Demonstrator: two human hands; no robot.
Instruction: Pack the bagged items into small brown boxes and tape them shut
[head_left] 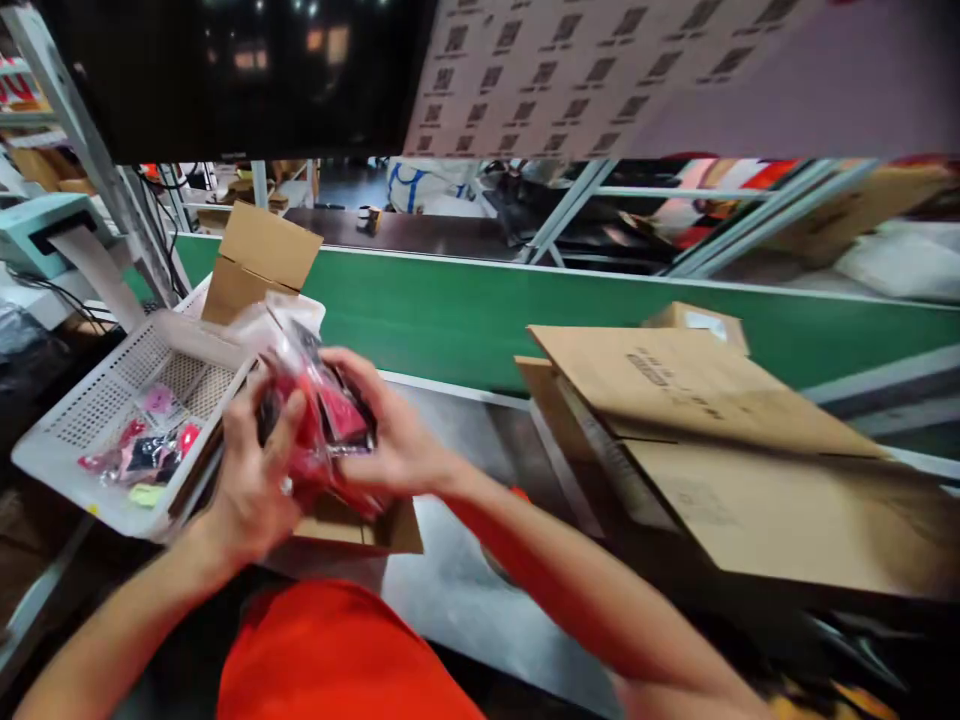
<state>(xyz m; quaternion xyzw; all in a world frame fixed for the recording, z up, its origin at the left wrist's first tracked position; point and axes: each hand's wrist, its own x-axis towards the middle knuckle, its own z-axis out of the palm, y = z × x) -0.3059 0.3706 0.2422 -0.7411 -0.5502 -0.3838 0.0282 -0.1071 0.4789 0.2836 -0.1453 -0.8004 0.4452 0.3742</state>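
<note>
Both hands hold a bundle of red and black items in clear plastic wrapping. My left hand is curled round its left side, and my right hand grips its right side. Under the bundle is an open cardboard box, its inside mostly hidden by the hands. Left of the hands a white perforated basket contains small plastic-wrapped items, pink, black and red. A raised cardboard flap stands behind the bundle.
Large cardboard boxes with open flaps stand to the right, and a smaller box lies behind them. A green conveyor belt runs across the back. Above hang a dark screen and a sheet of printed codes. A printer is far left.
</note>
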